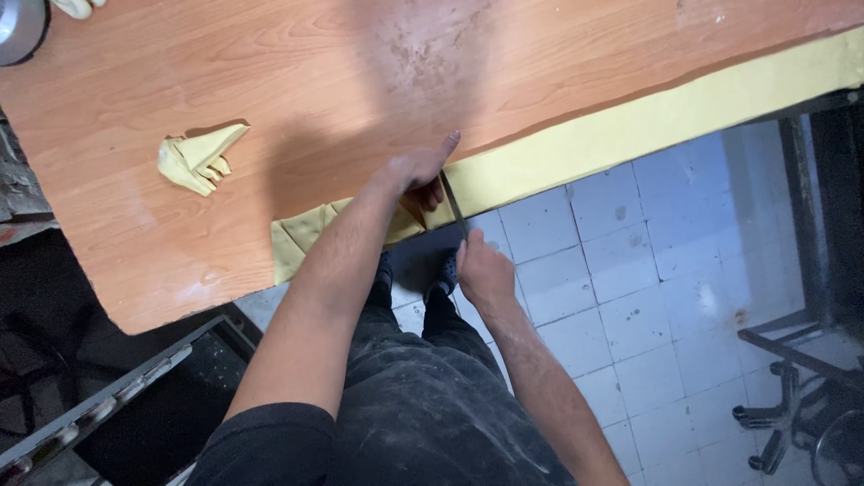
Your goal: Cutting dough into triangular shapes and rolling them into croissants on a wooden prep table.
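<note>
Our left hand (416, 173) presses the yellow strip (630, 126) flat; our right hand (481, 270) grips what looks like a blade (454, 205); it could slip into our fingers.

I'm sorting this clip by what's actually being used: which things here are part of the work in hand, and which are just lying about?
In use:
- left hand pressing the yellow edge strip
- right hand holding a thin blade
- wooden board

Lying about:
- crumpled yellow scrap
- tape roll
- chair base

A wood-grain board (378, 81) is carrying a crumpled yellow scrap (200, 159) — yellow edge strip (630, 130) running along its rim — over tiled floor (648, 297)
</note>
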